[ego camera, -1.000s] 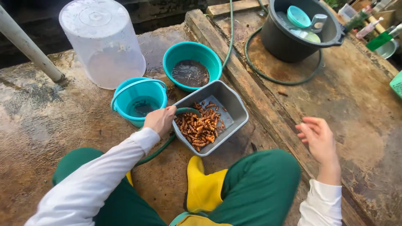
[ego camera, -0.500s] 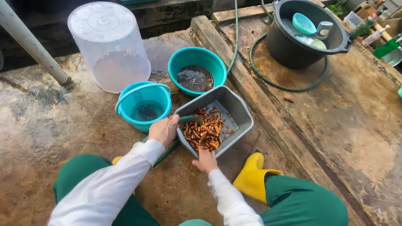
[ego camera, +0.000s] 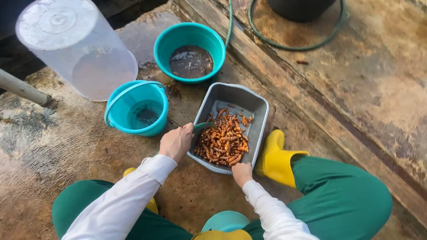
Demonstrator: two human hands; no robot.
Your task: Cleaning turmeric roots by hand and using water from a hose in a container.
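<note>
Since a moment ago the right hand (ego camera: 241, 172) has settled on the near rim of the grey tub (ego camera: 262, 116), fingers curled over it. The left hand (ego camera: 176, 142), closed around a green hose end (ego camera: 203, 126), rests at the tub's left edge, at frame centre, over brown grubs (ego camera: 224, 142).

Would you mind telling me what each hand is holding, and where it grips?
The left hand holds a green hose near its end over the grey tub. The right hand grips the tub's near rim.
</note>
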